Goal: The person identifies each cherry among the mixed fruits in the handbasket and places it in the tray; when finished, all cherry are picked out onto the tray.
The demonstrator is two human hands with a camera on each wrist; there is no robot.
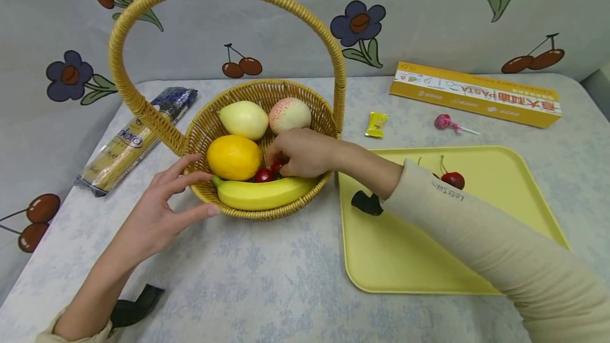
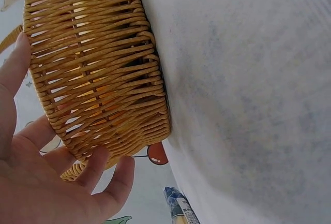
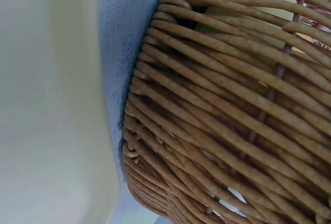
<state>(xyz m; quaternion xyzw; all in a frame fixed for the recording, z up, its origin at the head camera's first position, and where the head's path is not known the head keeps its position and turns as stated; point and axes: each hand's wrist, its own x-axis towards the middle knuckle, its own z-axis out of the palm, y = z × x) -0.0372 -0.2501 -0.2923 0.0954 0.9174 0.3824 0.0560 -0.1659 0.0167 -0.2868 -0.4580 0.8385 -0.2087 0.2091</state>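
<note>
A round wicker basket (image 1: 252, 215) with a tall handle holds a yellow lemon (image 1: 233, 158), a pale green pear-like fruit (image 1: 244, 120), a pinkish peach (image 1: 289, 114), a banana (image 1: 267, 193) and red cherries (image 1: 264, 175). My right hand (image 1: 305, 152) reaches inside, thumb and fingers pinching a cherry (image 1: 276, 167) beside the lemon and above the banana. At the basket's left side, my left hand (image 1: 164, 202) rests its spread, relaxed fingers against the rim; the left wrist view shows its fingers (image 2: 121, 180) along the woven wall. From the right wrist, only the basket's wall (image 3: 232, 94) shows, hiding that hand.
A yellow tray (image 1: 410, 263) with a cherry (image 1: 452, 180) lies right of the basket, under my right forearm. Behind it are a pasta box (image 1: 476, 97), a lollipop (image 1: 444, 122) and a yellow wrapped candy (image 1: 376, 124). A bag of pasta (image 1: 126, 147) lies left of the basket.
</note>
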